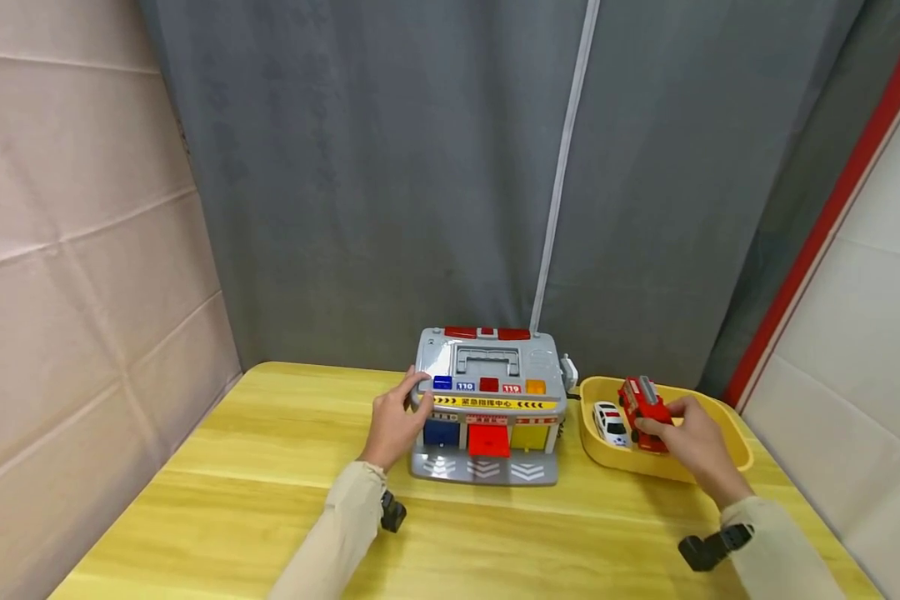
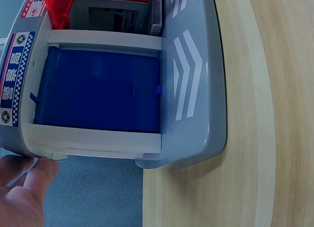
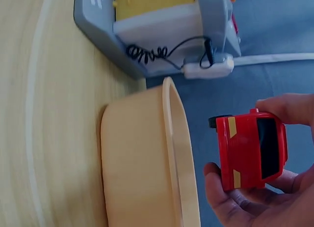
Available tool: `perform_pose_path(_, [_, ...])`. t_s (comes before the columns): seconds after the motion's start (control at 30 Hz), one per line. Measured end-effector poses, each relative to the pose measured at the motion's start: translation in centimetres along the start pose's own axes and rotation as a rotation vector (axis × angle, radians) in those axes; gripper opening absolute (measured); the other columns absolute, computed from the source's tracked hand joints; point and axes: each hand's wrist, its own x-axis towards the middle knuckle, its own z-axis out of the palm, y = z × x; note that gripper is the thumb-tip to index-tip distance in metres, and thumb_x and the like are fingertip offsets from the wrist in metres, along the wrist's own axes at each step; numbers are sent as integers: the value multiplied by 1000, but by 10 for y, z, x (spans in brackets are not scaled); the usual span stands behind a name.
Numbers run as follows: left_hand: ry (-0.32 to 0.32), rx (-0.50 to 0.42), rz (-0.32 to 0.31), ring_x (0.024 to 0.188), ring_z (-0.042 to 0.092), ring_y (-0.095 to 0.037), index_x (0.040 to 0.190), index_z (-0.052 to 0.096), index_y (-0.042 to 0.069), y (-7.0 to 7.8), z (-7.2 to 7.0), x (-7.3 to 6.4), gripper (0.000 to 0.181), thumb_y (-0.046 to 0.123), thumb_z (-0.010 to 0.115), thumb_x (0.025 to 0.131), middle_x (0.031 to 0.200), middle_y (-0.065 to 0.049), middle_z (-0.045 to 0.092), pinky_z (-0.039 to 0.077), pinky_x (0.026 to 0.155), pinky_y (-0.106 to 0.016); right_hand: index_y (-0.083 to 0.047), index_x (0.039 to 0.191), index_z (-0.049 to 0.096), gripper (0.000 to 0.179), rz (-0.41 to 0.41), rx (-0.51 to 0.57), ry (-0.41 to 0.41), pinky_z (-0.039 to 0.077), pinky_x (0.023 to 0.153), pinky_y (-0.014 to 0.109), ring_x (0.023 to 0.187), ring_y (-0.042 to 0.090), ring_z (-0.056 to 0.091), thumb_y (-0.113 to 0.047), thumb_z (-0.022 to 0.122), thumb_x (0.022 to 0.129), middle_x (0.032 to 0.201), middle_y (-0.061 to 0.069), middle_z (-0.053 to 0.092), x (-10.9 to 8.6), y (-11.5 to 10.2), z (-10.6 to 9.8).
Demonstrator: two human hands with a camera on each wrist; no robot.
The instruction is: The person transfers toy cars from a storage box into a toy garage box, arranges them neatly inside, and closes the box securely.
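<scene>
A grey toy emergency station (image 1: pixel 487 404) stands on the table, with a blue door (image 2: pixel 100 89), a yellow door (image 1: pixel 529 437) and a red door (image 1: pixel 489 440) that is swung outward. My left hand (image 1: pixel 395 425) grips the left edge of its roof with thumb and fingers. In my right hand (image 1: pixel 696 442) is a red toy fire truck (image 3: pixel 250 151), pinched between thumb and fingers above the rim of a yellow basket (image 1: pixel 735 446). Inside the basket lies a white toy police car (image 1: pixel 610 422).
A white handset (image 3: pixel 208 67) with a coiled black cord hangs on the station's right side. The wooden table (image 1: pixel 270 467) stretches in front and to the left. Behind it hangs a grey curtain (image 1: pixel 382 208); a white panel (image 1: pixel 862 367) borders the right.
</scene>
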Motion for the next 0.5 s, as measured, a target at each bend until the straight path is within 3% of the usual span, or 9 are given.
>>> perform_pose_path(0.17, [14, 5, 3, 122, 65, -31, 123, 70, 18, 0, 0, 0, 30, 28, 64, 95, 153, -15, 48, 55, 103, -47, 7, 126, 37, 60, -24, 22, -5, 52, 69, 22, 107, 38, 53, -35, 65, 95, 132, 33, 47, -10, -3, 2])
perform_pose_path(0.5, [-2, -9, -3, 132, 59, -33, 124, 69, 18, 0, 2, 0, 31, 29, 64, 96, 153, -15, 48, 52, 107, -46, 5, 121, 42, 56, -33, 20, 16, 52, 72, 22, 110, 40, 52, -34, 70, 92, 131, 33, 50, -29, -6, 11])
